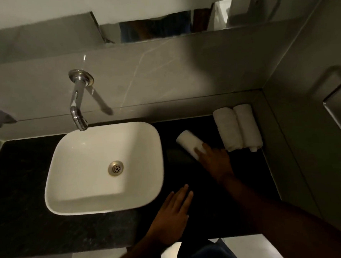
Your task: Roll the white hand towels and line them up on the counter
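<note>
Black stone bench (pixel 219 185): soft white rolled hand towel (pixel 187 140) is pinched at its near end by right hand (pixel 215 162); left hand (pixel 172 212) spread flat.

Near end of third towel roll (pixel 188 142) under right hand (pixel 214 162); grip unclear.

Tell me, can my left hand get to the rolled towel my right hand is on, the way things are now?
Probably yes. The left hand lies flat and empty on the dark counter, and only bare counter shows between it and the rolled towel. The right hand covers the towel's near end; the far end is free.
</note>
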